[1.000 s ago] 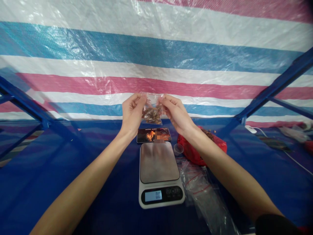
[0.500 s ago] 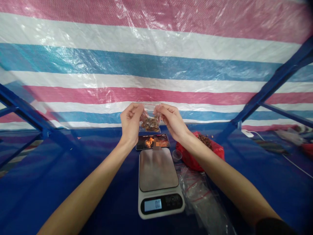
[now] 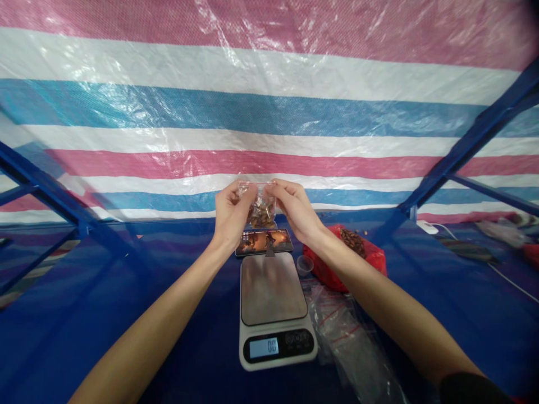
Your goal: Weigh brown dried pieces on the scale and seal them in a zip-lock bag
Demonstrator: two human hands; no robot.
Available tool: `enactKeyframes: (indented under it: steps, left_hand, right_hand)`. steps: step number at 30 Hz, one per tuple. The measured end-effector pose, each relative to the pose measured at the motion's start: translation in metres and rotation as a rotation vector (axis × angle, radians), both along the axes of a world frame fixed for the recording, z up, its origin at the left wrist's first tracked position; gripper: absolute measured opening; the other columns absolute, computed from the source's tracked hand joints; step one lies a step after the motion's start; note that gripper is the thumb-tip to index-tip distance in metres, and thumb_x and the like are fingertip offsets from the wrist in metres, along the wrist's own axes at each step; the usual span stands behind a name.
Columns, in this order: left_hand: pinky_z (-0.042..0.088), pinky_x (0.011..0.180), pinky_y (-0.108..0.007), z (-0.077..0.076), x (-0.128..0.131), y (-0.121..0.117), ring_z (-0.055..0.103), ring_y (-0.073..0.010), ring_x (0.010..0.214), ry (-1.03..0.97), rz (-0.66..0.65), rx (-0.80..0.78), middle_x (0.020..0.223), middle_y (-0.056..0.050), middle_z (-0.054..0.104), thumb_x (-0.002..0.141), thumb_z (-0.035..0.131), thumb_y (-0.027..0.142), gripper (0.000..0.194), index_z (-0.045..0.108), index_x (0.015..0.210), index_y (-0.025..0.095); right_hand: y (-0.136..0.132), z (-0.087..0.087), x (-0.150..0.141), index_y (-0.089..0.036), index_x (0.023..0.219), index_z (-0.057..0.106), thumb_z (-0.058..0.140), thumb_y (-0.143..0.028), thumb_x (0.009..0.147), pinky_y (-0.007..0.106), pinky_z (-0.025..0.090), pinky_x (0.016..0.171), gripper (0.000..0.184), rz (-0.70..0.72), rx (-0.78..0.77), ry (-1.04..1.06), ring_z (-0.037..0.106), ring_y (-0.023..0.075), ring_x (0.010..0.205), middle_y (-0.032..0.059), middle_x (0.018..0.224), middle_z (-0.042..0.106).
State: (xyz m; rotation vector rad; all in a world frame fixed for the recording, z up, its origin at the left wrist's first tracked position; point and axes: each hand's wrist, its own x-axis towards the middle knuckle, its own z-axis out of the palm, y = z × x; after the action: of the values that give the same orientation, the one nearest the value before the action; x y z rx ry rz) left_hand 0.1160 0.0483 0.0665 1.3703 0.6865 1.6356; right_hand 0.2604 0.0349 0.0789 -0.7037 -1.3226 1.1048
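A small clear zip bag point(image 3: 263, 214) with brown pieces in its lower part hangs between my two hands, above a phone. My left hand point(image 3: 233, 210) pinches its upper left edge between thumb and fingers. On the other side, my right hand point(image 3: 296, 209) grips the upper right edge the same way. Just below is the phone point(image 3: 256, 242), lying sideways with a lit picture on its screen. Nearer to me sits a white kitchen scale point(image 3: 273, 289) with a bare steel plate; its display reads 0.0.
Right of the scale stand a small clear cup point(image 3: 305, 265) and a red plastic bag point(image 3: 376, 259) holding brown pieces point(image 3: 352, 241). Clear zip bags point(image 3: 349, 342) lie in front of them. Blue metal bars point(image 3: 458, 148) flank the blue surface; a striped sheet point(image 3: 269, 112) hangs behind.
My left hand has shifted slightly right, closer to my right hand, along the bag's top. The bag stays held above the phone, and the picture on the phone has changed.
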Motion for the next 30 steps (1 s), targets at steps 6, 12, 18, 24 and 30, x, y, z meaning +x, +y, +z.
enactKeyframes:
  steps: [6,12,18,24,30]
  left_hand:
    - [0.042,0.06,-0.021,0.004,0.002,-0.005,0.051,-0.009,0.06,-0.038,-0.055,0.024,0.068,0.004,0.06,0.089,0.078,0.037,0.025,0.068,0.076,0.019]
    - [0.038,0.059,-0.022,0.004,0.003,-0.007,0.048,-0.0093,0.06,-0.048,-0.117,0.003,0.067,0.004,0.057,0.089,0.078,0.035,0.022,0.069,0.079,0.019]
    - [0.038,0.057,-0.022,0.0,0.004,-0.009,0.048,-0.0093,0.058,0.002,-0.125,-0.001,0.066,0.003,0.058,0.089,0.079,0.039,0.024,0.068,0.08,0.019]
    - [0.046,0.06,-0.022,0.005,-0.004,-0.006,0.06,-0.0106,0.061,-0.033,-0.19,-0.03,0.07,0.002,0.068,0.085,0.084,0.032,0.017,0.072,0.08,0.02]
    - [0.05,0.061,-0.025,0.007,-0.014,0.001,0.062,-0.0126,0.059,-0.005,-0.126,-0.037,0.063,0.001,0.069,0.075,0.087,0.021,0.017,0.073,0.067,0.02]
  right_hand:
    - [-0.003,0.003,-0.004,-0.021,0.074,0.069,0.073,-0.041,0.089,0.028,0.04,0.066,0.025,0.025,0.006,0.008,0.052,0.013,0.069,-0.0016,0.073,0.062]
    - [-0.009,0.007,-0.005,-0.021,0.069,0.065,0.075,-0.034,0.086,0.027,0.038,0.064,0.023,0.017,-0.008,0.082,0.049,0.013,0.067,-0.0028,0.07,0.058]
    - [-0.005,0.002,-0.005,-0.021,0.069,0.059,0.073,-0.042,0.092,0.027,0.034,0.061,0.034,0.017,0.025,-0.027,0.044,0.0123,0.063,-0.0037,0.067,0.052]
    - [-0.001,0.008,0.005,-0.02,0.07,0.066,0.081,-0.048,0.087,0.027,0.038,0.057,0.036,0.041,0.109,-0.087,0.049,0.0114,0.06,-0.0026,0.065,0.059]
    - [0.001,0.014,0.018,-0.019,0.071,0.072,0.083,-0.056,0.083,0.027,0.036,0.041,0.041,0.079,0.085,-0.244,0.053,0.0105,0.041,-0.0009,0.062,0.065]
